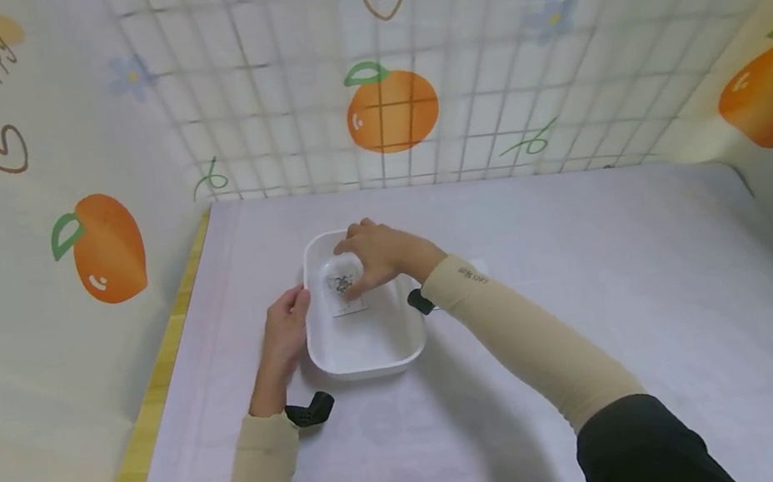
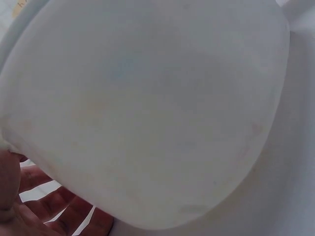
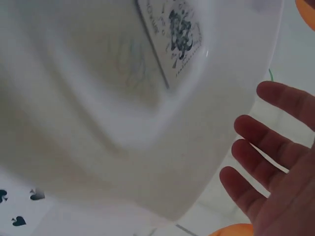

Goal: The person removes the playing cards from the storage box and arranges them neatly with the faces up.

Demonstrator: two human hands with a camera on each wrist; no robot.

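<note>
A white plastic tub (image 1: 366,349) stands on the table, with a playing card (image 1: 348,302) lying inside it. The card bears a black joker-like print (image 3: 181,34), clearer in the right wrist view. My left hand (image 1: 286,324) holds the tub's left side, thumb at the rim and fingers (image 2: 74,211) beneath the wall. Over the tub's far right part reaches my right hand (image 1: 384,254), its spread fingers (image 3: 263,132) beside the wall and holding nothing. In the head view its thumb is above the card; whether it touches cannot be told.
Another playing card with black pips (image 3: 19,211) lies outside the tub, partly seen in the right wrist view. A white cloth (image 1: 595,309) covers the table, whose yellow wooden edge (image 1: 154,404) shows at left. Behind stands a wire grid (image 1: 481,74) under fruit-printed sheeting.
</note>
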